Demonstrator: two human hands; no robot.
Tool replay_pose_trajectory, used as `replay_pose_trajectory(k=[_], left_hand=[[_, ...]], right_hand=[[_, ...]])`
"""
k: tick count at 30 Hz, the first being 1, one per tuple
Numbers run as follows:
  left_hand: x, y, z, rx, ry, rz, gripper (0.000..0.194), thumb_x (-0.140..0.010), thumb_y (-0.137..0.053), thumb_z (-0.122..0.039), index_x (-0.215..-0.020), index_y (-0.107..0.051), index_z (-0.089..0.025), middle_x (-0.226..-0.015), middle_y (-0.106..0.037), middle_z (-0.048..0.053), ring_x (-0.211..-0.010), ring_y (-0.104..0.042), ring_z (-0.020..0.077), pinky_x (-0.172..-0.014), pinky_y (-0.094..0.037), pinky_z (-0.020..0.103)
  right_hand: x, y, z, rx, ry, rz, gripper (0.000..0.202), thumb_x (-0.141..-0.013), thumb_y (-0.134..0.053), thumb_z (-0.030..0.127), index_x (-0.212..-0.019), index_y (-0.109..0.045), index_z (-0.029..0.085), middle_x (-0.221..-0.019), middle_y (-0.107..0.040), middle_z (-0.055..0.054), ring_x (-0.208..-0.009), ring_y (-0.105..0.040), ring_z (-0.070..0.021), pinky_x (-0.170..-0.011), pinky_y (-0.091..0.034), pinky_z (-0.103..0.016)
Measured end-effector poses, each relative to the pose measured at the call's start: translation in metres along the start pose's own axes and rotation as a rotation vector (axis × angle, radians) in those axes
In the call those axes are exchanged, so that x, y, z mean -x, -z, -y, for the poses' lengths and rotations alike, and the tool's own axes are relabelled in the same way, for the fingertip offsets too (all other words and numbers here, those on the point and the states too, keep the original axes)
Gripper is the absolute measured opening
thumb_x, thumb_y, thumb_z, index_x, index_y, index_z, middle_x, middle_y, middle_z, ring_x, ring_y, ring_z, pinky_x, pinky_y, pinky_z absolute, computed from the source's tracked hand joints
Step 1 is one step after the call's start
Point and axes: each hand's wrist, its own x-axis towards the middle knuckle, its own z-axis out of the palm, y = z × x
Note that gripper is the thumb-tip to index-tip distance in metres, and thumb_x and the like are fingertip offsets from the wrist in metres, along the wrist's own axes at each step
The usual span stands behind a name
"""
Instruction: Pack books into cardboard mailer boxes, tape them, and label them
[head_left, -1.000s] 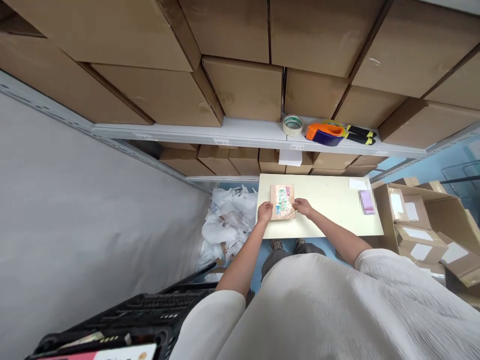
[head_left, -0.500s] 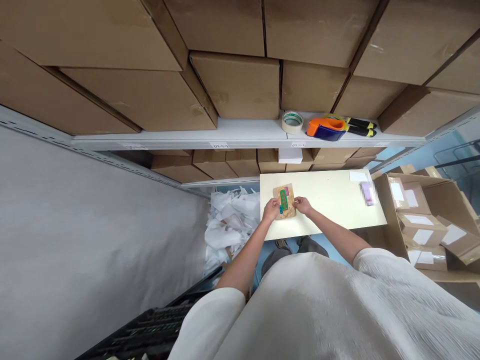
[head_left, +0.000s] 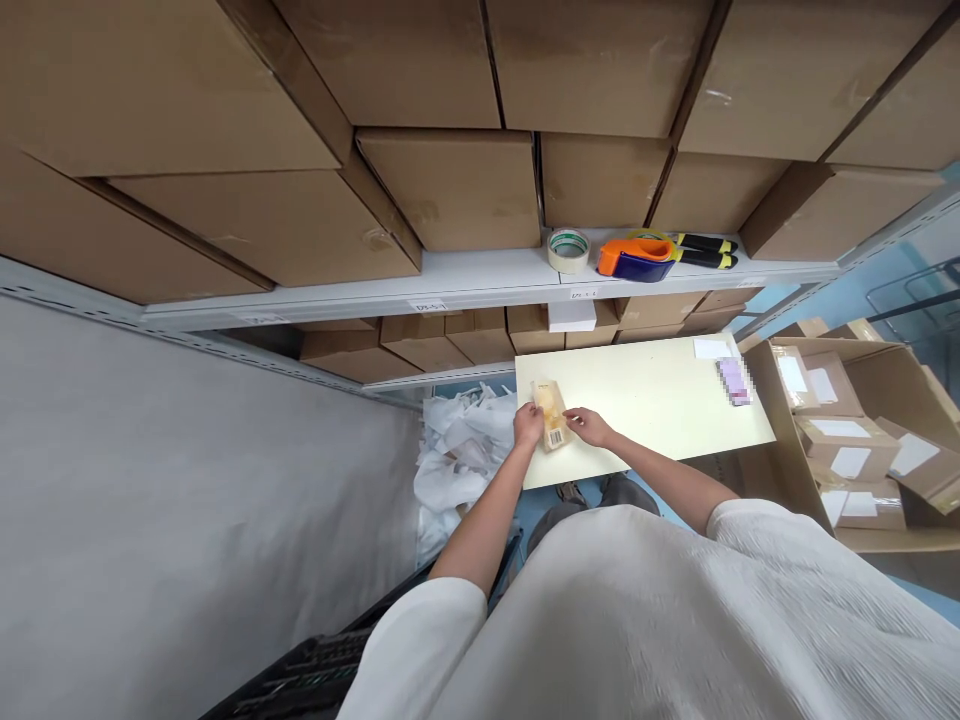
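A flat packet (head_left: 551, 412) with a pale orange face and a barcode near its lower end is over the left part of the pale yellow board (head_left: 637, 395). My left hand (head_left: 529, 424) grips the packet's left edge, fingers closed on it. On its right side, my right hand (head_left: 589, 426) pinches the edge between thumb and fingers. What lies beneath the packet is hidden.
A tape roll (head_left: 568, 250), an orange and blue tape dispenser (head_left: 636, 258) and black-yellow handles (head_left: 706, 251) lie on the shelf (head_left: 487, 270). White crumpled sheets (head_left: 465, 450) are left of the board. An open carton (head_left: 795, 480) of small boxes stands right.
The packet now shows its pale barcode side instead of the green and pink design, and looks narrower. Both hands appear slightly further left; the camera view has shifted.
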Motion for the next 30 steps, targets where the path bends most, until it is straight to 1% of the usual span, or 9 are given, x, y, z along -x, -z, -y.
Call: replay_pose_trajectory(k=[3, 5, 10, 16, 22, 24, 26, 28, 30], left_hand=[[0.0, -0.001, 0.002, 0.077, -0.008, 0.01, 0.014, -0.09, -0.061, -0.03, -0.079, -0.066, -0.023, -0.094, -0.081, 0.008, -0.092, -0.078, 0.0241, -0.086, -0.058, 0.033], [-0.001, -0.003, 0.002, 0.142, -0.006, 0.033, 0.014, -0.09, -0.062, -0.034, -0.083, -0.067, -0.022, -0.096, -0.081, 0.008, -0.09, -0.077, 0.023, -0.085, -0.059, 0.033], [-0.007, -0.003, 0.002, 0.339, 0.031, 0.107, 0.027, -0.082, -0.075, -0.046, -0.09, -0.072, -0.021, -0.093, -0.081, 0.007, -0.087, -0.075, 0.0231, -0.081, -0.06, 0.033], [-0.011, -0.005, 0.001, 0.333, 0.016, 0.083, 0.029, -0.082, -0.073, -0.046, -0.095, -0.076, -0.02, -0.095, -0.081, 0.008, -0.09, -0.075, 0.0249, -0.083, -0.06, 0.036], [-0.015, -0.004, -0.007, 0.27, 0.044, -0.046, 0.029, -0.08, -0.077, -0.032, -0.107, -0.076, -0.021, -0.108, -0.081, 0.01, -0.109, -0.076, 0.0257, -0.099, -0.059, 0.038], [-0.012, -0.007, -0.011, 0.283, 0.055, -0.004, 0.028, -0.081, -0.078, -0.032, -0.105, -0.075, -0.02, -0.107, -0.081, 0.011, -0.105, -0.077, 0.0252, -0.096, -0.06, 0.039], [-0.007, -0.013, -0.016, 0.324, 0.065, 0.099, 0.027, -0.083, -0.08, -0.037, -0.102, -0.074, -0.02, -0.104, -0.082, 0.011, -0.1, -0.079, 0.0251, -0.092, -0.062, 0.039], [-0.002, -0.019, -0.021, 0.365, 0.06, 0.182, 0.031, -0.084, -0.084, -0.043, -0.101, -0.073, -0.019, -0.103, -0.082, 0.012, -0.1, -0.081, 0.0258, -0.093, -0.063, 0.04], [0.002, -0.022, -0.025, 0.364, 0.048, 0.204, 0.034, -0.085, -0.084, -0.047, -0.099, -0.073, -0.019, -0.103, -0.083, 0.013, -0.102, -0.081, 0.0265, -0.094, -0.063, 0.04]], right_hand=[[-0.005, 0.011, -0.01, 0.006, -0.206, -0.123, 0.036, -0.098, -0.066, 0.027, -0.132, -0.077, 0.019, -0.132, -0.078, -0.013, -0.116, -0.075, -0.0248, -0.108, -0.056, -0.039], [-0.006, 0.019, -0.014, -0.048, -0.278, -0.148, 0.034, -0.096, -0.068, 0.03, -0.126, -0.079, 0.02, -0.125, -0.08, -0.011, -0.114, -0.076, -0.0253, -0.106, -0.057, -0.038], [-0.002, 0.026, -0.014, -0.272, -0.27, -0.155, 0.019, -0.089, -0.068, 0.034, -0.097, -0.079, 0.02, -0.097, -0.081, -0.005, -0.095, -0.076, -0.0228, -0.088, -0.059, -0.031], [0.001, 0.03, -0.004, -0.411, -0.263, -0.227, 0.015, -0.081, -0.069, 0.033, -0.09, -0.071, 0.021, -0.08, -0.074, -0.001, -0.078, -0.069, -0.0183, -0.076, -0.056, -0.028], [-0.003, 0.038, 0.009, -0.291, -0.17, -0.311, 0.015, -0.082, -0.065, 0.031, -0.092, -0.07, 0.021, -0.08, -0.072, 0.001, -0.077, -0.067, -0.0172, -0.073, -0.054, -0.027], [-0.003, 0.037, 0.016, -0.224, -0.151, -0.324, 0.016, -0.084, -0.065, 0.03, -0.095, -0.071, 0.022, -0.085, -0.075, 0.0, -0.079, -0.068, -0.0179, -0.074, -0.054, -0.027], [-0.002, 0.034, 0.024, -0.132, -0.121, -0.306, 0.016, -0.087, -0.064, 0.029, -0.099, -0.073, 0.022, -0.093, -0.078, -0.002, -0.083, -0.07, -0.019, -0.078, -0.056, -0.028], [0.002, 0.029, 0.034, -0.005, -0.056, -0.268, 0.018, -0.093, -0.064, 0.029, -0.104, -0.076, 0.023, -0.101, -0.08, -0.004, -0.089, -0.071, -0.0206, -0.086, -0.056, -0.031], [0.006, 0.024, 0.043, 0.144, 0.03, -0.234, 0.022, -0.098, -0.063, 0.028, -0.112, -0.078, 0.023, -0.111, -0.08, -0.008, -0.1, -0.071, -0.0234, -0.098, -0.054, -0.034]])
